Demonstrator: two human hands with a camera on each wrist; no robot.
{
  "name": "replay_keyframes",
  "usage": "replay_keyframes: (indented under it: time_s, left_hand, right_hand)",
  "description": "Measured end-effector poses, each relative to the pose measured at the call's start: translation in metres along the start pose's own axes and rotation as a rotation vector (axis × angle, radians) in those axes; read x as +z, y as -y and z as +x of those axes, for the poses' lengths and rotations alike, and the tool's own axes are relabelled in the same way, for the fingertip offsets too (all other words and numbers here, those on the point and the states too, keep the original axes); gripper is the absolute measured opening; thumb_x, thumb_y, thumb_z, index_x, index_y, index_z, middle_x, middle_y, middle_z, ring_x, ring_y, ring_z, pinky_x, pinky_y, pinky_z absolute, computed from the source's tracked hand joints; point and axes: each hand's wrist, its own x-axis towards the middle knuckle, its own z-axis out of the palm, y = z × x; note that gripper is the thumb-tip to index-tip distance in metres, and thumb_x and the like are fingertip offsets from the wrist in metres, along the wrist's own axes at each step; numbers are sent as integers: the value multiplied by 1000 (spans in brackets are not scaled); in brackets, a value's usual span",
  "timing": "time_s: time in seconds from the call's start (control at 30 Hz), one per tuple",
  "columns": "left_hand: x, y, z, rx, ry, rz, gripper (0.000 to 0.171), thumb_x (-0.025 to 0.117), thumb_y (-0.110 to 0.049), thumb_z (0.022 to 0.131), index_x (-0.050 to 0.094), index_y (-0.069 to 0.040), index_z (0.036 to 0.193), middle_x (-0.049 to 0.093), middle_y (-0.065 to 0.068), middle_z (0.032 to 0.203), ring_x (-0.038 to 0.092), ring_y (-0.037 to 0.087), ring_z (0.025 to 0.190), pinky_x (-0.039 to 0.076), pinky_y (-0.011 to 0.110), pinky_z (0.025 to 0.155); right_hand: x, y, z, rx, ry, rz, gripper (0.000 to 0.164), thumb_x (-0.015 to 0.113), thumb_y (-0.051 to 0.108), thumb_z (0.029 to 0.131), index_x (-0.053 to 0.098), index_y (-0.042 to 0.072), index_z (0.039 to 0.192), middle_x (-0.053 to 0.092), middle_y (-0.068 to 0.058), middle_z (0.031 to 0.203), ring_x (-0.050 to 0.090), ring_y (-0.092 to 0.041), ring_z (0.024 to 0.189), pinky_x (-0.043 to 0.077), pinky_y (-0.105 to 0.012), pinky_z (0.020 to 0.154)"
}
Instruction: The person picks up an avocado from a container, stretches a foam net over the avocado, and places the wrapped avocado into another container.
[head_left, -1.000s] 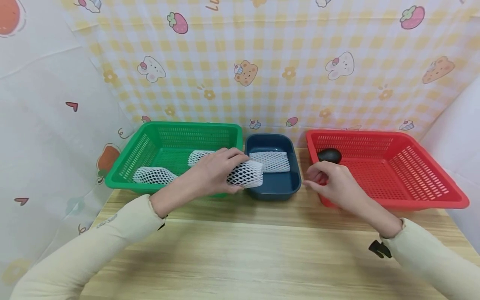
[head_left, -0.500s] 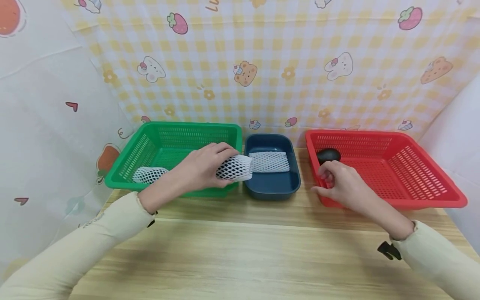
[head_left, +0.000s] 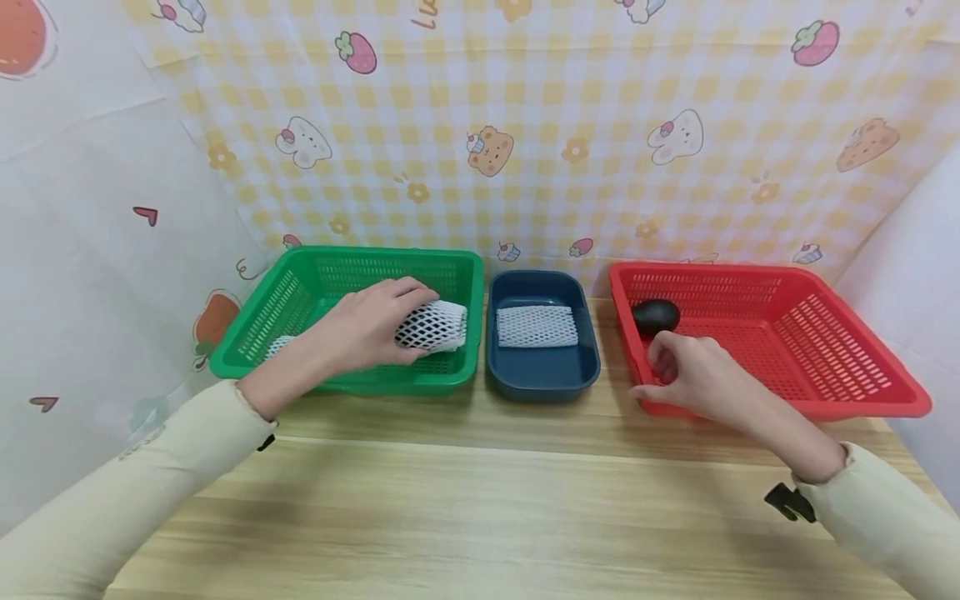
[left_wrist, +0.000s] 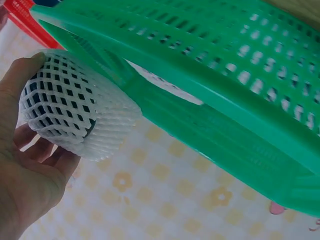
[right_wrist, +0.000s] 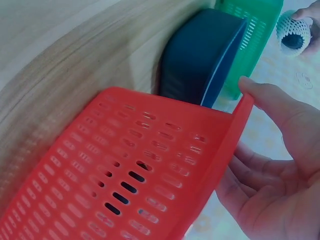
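Observation:
My left hand (head_left: 371, 321) grips a white foam fruit net (head_left: 437, 325) above the right part of the green basket (head_left: 345, 386). A dark, rounded thing shows through its mesh; in the left wrist view the net's loose end (left_wrist: 112, 130) points away from the palm. Over the front-left corner of the red basket (head_left: 817, 408) is my right hand (head_left: 693, 371), fingers loosely curved. Its thumb (right_wrist: 260, 90) overlaps the rim in the right wrist view, with the other fingers lower down. Just behind that hand, a smooth black egg-shaped thing (head_left: 657, 317) lies in the basket.
Between the baskets stands a dark blue tub (head_left: 543, 387) with a flat foam net (head_left: 537, 326) in it. Another foam net (head_left: 278, 345) in the green basket is partly hidden by my left forearm. A patterned cloth (head_left: 540, 125) hangs behind the wooden table (head_left: 480, 508).
My left hand has carried the foam net leftward, from beside the blue tub to over the green basket. My right hand has shifted right, from the gap to the red basket's corner.

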Motion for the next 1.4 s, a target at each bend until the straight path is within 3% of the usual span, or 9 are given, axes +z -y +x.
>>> replay_keyframes:
  time_s: [0.4, 0.8, 1.1, 1.4]
  left_hand:
    - [-6, 23, -9, -61, 0, 27, 68, 89, -31, 78, 60, -7, 134, 59, 13, 129, 62, 33, 107, 56, 48, 75]
    - [-15, 40, -10, -146, 1, -22, 68, 90, -28, 78, 61, -4, 134, 60, 15, 130, 62, 33, 109, 52, 51, 85]
    - [-16, 48, -12, -212, 72, -82, 66, 88, -25, 81, 59, -1, 135, 58, 18, 131, 59, 37, 111, 50, 53, 87]
    - [-12, 49, -10, -152, 181, -165, 59, 86, -24, 83, 61, -1, 131, 63, 14, 122, 60, 30, 101, 51, 47, 83]
  right_hand:
    - [-2, 1, -2, 34, 83, -14, 39, 94, 37, 72, 70, 10, 87, 61, 5, 71, 58, -14, 62, 51, -32, 59]
    - [-6, 6, 1, 57, 146, -10, 39, 92, 38, 75, 68, 9, 83, 57, 3, 66, 55, -14, 59, 46, -32, 55]
    - [-4, 6, 0, 66, 159, -15, 39, 91, 39, 75, 68, 9, 84, 56, 3, 66, 54, -14, 59, 45, -32, 55]
    - [-4, 7, 0, 61, 155, -18, 37, 91, 38, 76, 68, 10, 83, 56, 3, 65, 54, -14, 58, 44, -31, 55]
